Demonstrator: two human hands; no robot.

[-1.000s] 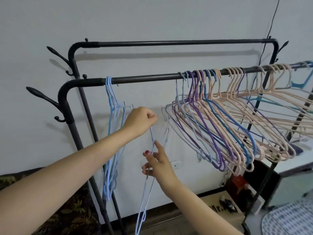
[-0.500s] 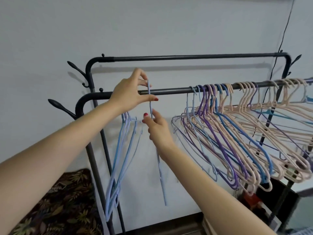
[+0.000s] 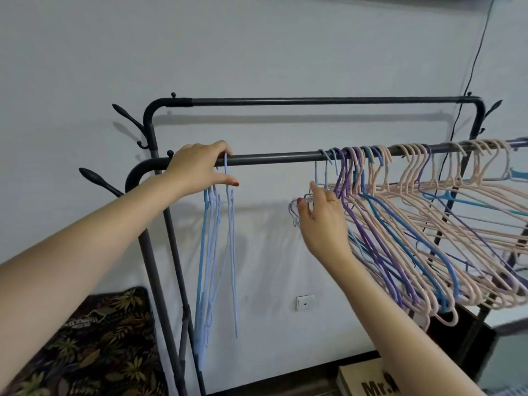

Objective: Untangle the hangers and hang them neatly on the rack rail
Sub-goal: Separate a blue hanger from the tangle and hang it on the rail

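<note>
My left hand (image 3: 200, 167) lies over the front rail (image 3: 271, 160) of the black rack. It grips the hook of a light blue hanger (image 3: 233, 252), which hangs straight down from the rail. Just left of it hang a few more blue hangers (image 3: 207, 252) in a tidy group. My right hand (image 3: 323, 221) is further right, its fingers fairly straight. They touch the near ends of a tangled bunch of grey, purple, blue and pink hangers (image 3: 414, 238), which crowds the right half of the rail.
The rack's bare back rail (image 3: 314, 100) runs higher, close to the white wall. Coat pegs (image 3: 97, 178) stick out at the rack's left end. A leaf-patterned cushion (image 3: 85, 352) lies lower left. A cardboard box (image 3: 371, 381) sits on the floor, a wall socket (image 3: 305, 302) above it.
My left hand lifted the light blue hanger and set its hook on the rail beside the tidy group. My right hand let go of it and moved right to the tangled bunch.
</note>
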